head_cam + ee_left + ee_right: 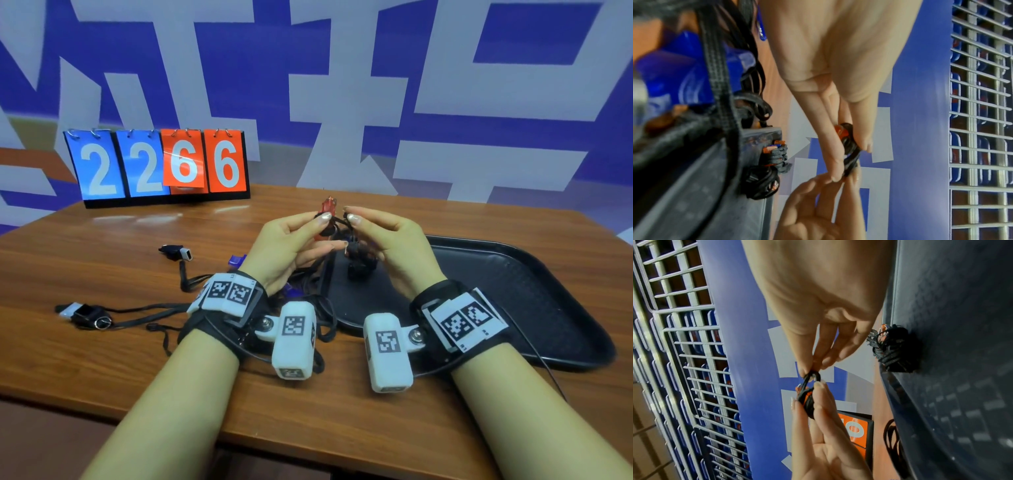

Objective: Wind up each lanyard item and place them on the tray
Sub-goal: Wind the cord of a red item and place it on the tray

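Observation:
Both hands are raised above the table between them and the tray. My left hand (321,223) pinches a small red item (328,206) wound with black lanyard cord (849,142). My right hand (349,215) pinches the cord's loop end (812,375) right beside the left fingertips. In the right wrist view the left fingers (818,402) hold the wrapped red piece (807,400). Wound bundles (359,262) lie at the near-left end of the black tray (513,291), also seen as wound bundles (774,159) and a bundle (895,350).
Unwound lanyards lie on the wooden table to the left: a black-and-white item (178,253), another with a ring (85,313), and blue pieces (238,262) under my left wrist. A flip scoreboard (157,168) stands at the back left. Loose cords (325,318) trail by the tray's edge.

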Demonstrator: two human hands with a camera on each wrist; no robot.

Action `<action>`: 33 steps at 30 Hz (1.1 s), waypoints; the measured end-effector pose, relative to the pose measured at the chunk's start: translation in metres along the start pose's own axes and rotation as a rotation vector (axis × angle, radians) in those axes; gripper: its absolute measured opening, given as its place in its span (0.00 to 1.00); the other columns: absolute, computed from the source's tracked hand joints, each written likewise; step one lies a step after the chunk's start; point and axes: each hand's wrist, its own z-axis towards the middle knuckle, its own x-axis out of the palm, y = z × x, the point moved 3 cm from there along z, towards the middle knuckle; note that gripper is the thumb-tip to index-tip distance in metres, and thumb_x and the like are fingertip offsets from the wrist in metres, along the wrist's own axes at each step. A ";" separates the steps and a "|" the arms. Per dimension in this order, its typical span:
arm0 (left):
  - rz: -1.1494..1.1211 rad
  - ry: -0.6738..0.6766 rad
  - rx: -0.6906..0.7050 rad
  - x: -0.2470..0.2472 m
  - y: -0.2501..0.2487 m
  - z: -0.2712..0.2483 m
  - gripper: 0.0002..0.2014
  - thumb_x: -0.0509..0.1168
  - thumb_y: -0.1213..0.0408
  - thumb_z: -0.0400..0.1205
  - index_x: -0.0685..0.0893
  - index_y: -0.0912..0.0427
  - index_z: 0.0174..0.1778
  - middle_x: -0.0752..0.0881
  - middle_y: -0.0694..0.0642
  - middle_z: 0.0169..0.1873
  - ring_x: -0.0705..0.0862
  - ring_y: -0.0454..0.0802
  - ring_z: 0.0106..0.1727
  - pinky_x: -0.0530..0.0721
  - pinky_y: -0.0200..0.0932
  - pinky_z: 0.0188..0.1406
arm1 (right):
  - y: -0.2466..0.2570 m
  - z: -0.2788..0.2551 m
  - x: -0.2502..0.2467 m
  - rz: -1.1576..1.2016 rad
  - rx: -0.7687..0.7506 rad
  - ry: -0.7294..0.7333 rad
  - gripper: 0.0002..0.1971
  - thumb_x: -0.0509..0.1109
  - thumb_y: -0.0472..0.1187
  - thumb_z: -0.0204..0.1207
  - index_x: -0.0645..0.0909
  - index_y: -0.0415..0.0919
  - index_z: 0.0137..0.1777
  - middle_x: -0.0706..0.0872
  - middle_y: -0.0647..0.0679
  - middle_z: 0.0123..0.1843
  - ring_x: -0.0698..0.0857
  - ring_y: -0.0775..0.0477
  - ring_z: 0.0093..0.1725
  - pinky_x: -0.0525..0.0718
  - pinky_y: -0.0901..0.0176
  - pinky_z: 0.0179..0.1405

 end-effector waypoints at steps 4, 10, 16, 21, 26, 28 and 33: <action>-0.018 -0.045 -0.004 -0.004 0.002 0.001 0.11 0.69 0.68 0.83 0.87 0.64 0.61 0.92 0.62 0.51 0.93 0.59 0.50 0.89 0.34 0.43 | 0.006 0.000 0.001 0.073 -0.047 -0.024 0.11 0.75 0.33 0.75 0.89 0.43 0.56 0.92 0.43 0.56 0.88 0.42 0.61 0.85 0.55 0.63; -0.026 -0.078 -0.011 -0.009 0.002 0.003 0.13 0.70 0.72 0.81 0.87 0.67 0.62 0.92 0.66 0.51 0.92 0.63 0.50 0.90 0.37 0.45 | 0.007 -0.002 0.008 0.239 -0.003 0.071 0.12 0.71 0.27 0.76 0.87 0.38 0.56 0.92 0.44 0.51 0.89 0.47 0.54 0.86 0.54 0.61; 0.053 -0.075 0.043 -0.008 0.004 0.003 0.15 0.71 0.75 0.79 0.87 0.67 0.63 0.92 0.62 0.52 0.93 0.63 0.48 0.90 0.38 0.46 | 0.004 -0.001 0.009 0.407 0.117 0.050 0.08 0.70 0.28 0.78 0.87 0.40 0.50 0.93 0.44 0.46 0.91 0.48 0.47 0.88 0.57 0.56; 0.089 -0.069 0.089 -0.007 0.004 0.004 0.15 0.71 0.75 0.79 0.88 0.65 0.61 0.93 0.60 0.49 0.93 0.59 0.47 0.90 0.40 0.48 | 0.000 -0.001 0.008 0.448 0.247 0.044 0.07 0.69 0.28 0.78 0.87 0.37 0.51 0.92 0.42 0.44 0.91 0.49 0.43 0.89 0.61 0.44; 0.150 -0.015 0.095 -0.005 0.003 0.002 0.14 0.71 0.75 0.79 0.89 0.64 0.60 0.93 0.61 0.49 0.93 0.58 0.47 0.90 0.40 0.46 | -0.004 0.000 0.004 0.419 0.362 0.026 0.10 0.74 0.30 0.74 0.86 0.39 0.54 0.91 0.42 0.46 0.91 0.48 0.43 0.90 0.60 0.42; 0.158 -0.002 0.091 -0.005 0.004 0.002 0.15 0.71 0.77 0.78 0.88 0.65 0.61 0.93 0.61 0.48 0.93 0.57 0.46 0.90 0.39 0.45 | -0.005 0.001 0.002 0.427 0.401 0.035 0.13 0.75 0.31 0.72 0.87 0.38 0.57 0.91 0.42 0.47 0.90 0.47 0.45 0.90 0.58 0.48; 0.234 0.001 0.128 -0.005 0.006 0.003 0.15 0.73 0.78 0.77 0.88 0.67 0.60 0.93 0.62 0.49 0.93 0.56 0.47 0.90 0.40 0.44 | -0.008 0.000 0.001 0.370 0.461 0.043 0.14 0.76 0.30 0.74 0.87 0.36 0.60 0.91 0.42 0.43 0.89 0.47 0.43 0.90 0.58 0.45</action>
